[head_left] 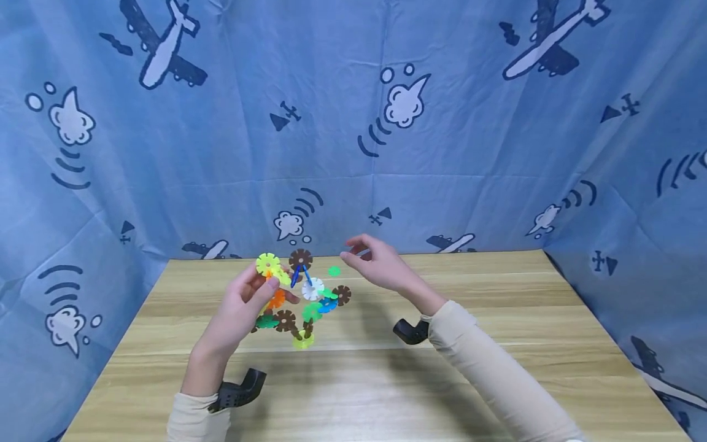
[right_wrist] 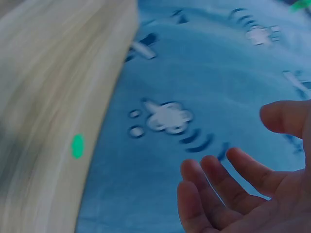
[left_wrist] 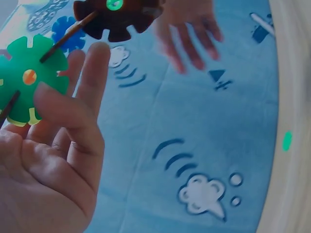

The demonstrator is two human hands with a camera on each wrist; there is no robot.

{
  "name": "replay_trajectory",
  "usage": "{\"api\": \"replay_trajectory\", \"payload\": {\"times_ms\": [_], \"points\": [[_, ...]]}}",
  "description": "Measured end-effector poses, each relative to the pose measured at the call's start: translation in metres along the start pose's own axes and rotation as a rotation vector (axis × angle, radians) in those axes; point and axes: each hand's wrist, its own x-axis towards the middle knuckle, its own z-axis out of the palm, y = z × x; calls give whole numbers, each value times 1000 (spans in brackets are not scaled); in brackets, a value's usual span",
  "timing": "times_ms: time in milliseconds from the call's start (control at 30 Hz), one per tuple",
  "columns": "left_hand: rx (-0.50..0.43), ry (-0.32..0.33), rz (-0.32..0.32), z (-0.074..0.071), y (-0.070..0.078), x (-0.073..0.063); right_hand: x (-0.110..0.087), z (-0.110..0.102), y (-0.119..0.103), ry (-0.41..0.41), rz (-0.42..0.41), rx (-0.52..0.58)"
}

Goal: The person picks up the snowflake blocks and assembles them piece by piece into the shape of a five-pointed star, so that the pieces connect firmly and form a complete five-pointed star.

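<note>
My left hand (head_left: pixel 239 307) grips a ring-like chain of interlocking notched plastic discs (head_left: pixel 286 320), held up over the table. Yellow, orange, brown, white, blue and green discs are joined edge to edge at angles. In the left wrist view, the thumb presses near a green disc (left_wrist: pixel 48 73), with a brown disc (left_wrist: pixel 116 22) beyond the fingertips. To the right of the chain, my right hand (head_left: pixel 381 265) is raised with nothing in it. Its fingers (right_wrist: pixel 233 189) are loosely bent and apart from the thumb in the right wrist view.
A single loose green disc (head_left: pixel 334 271) lies on the wooden table (head_left: pixel 497 344) near its back edge, between the hands. Blue cloth (head_left: pixel 342 153) printed with planes and clouds hangs behind the table and along its sides. A black wrist mount (head_left: pixel 240 391) sits on each forearm.
</note>
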Motion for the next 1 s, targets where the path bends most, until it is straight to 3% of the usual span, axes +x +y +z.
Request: {"api": "replay_trajectory", "payload": {"times_ms": [233,367,467,600,700,833,1000], "points": [[37,15,16,-17,5,-18,50,32,24,-24,22,-287],[73,32,19,-23,3,-23,69,47,42,-59,60,-386],[93,47,25,-26,2,-25,79,58,55,-104,40,-482],[108,63,37,-29,1,-25,85,71,64,-183,-15,-694],[108,63,46,-30,0,-25,86,81,68,-178,-51,-819],[100,62,35,-31,0,-25,85,92,70,-91,-70,-821],[97,67,2,-32,1,-25,84,94,68,-65,25,-719]]}}
